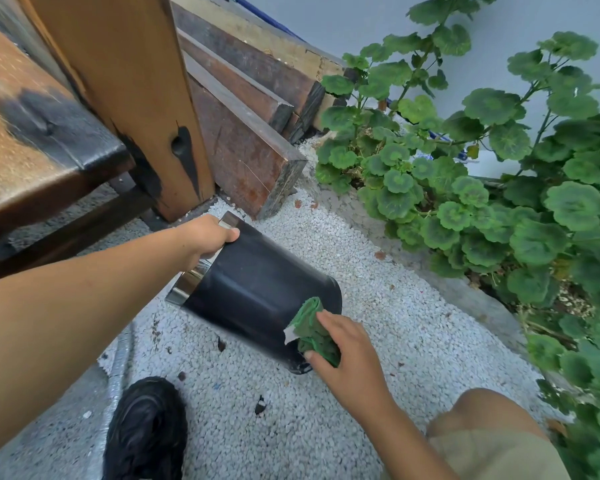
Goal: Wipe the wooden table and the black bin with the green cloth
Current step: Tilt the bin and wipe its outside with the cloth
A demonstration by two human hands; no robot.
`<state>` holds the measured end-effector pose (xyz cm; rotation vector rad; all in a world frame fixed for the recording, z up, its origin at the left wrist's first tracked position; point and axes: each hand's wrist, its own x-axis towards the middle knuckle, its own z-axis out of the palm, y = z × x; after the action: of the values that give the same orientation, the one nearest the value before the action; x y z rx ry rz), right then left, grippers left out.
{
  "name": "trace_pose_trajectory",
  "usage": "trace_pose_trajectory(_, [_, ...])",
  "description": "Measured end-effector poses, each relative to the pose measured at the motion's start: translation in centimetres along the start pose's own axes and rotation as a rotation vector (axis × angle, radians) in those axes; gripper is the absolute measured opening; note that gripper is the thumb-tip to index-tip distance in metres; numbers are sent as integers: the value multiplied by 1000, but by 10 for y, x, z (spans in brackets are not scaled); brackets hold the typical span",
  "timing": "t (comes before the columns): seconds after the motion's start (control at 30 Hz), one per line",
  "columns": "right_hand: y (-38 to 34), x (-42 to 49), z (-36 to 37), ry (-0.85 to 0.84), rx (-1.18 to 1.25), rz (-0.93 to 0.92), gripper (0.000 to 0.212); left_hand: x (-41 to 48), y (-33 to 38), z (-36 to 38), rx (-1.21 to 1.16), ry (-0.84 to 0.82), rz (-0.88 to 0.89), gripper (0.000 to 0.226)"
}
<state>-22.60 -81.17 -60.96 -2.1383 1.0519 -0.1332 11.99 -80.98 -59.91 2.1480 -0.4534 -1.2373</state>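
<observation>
The black bin (257, 289), with a shiny metal rim, is tilted over above white gravel in the middle of the view. My left hand (207, 237) grips its rim at the upper left. My right hand (347, 351) holds the folded green cloth (314, 329) pressed against the bin's lower side near its base. The wooden table (32, 157), orange-brown with a dark burnt patch, fills the upper left, and its thick leg (136, 98) stands just behind the bin.
Dark timber beams (250, 133) are stacked beside the table leg. Leafy green plants (482, 188) in a raised bed crowd the right side. My black shoe (146, 431) and my knee (492, 434) are on the gravel at the bottom.
</observation>
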Motion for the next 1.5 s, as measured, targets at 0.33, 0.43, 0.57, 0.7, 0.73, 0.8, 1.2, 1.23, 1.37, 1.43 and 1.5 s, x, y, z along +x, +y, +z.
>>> trace_pose_trajectory(0.33, [-2,0,36,374,172,99,41,-9,10,4,-52,15,-10,22])
trace_pose_trajectory(0.43, [-4,10,27,390,280,272,49,-8,12,6,-90,45,-37,22])
trace_pose_trajectory(0.57, [7,16,18,142,719,610,29,-8,15,11,-169,77,-82,17])
trace_pose_trajectory(0.7, [19,20,20,119,693,614,22,-10,18,16,-208,117,-100,20])
trace_pose_trajectory(0.73, [21,24,17,125,654,598,26,-9,17,16,-204,122,-108,21])
trace_pose_trajectory(0.8, [22,33,5,125,604,585,29,-14,20,14,-210,105,-110,18])
trace_pose_trajectory(1.2, [48,123,-50,-215,657,856,89,-39,23,12,-61,-138,153,61])
trace_pose_trajectory(1.23, [45,127,-52,-219,645,865,91,-35,17,11,-67,-135,159,72])
trace_pose_trajectory(1.37, [36,144,-62,-106,113,669,89,-19,12,9,-129,-103,152,64])
trace_pose_trajectory(1.43, [32,148,-60,18,-85,389,64,-19,14,10,-136,-88,134,68])
trace_pose_trajectory(1.5, [30,151,-55,33,-196,177,29,-11,13,11,-120,-86,134,82])
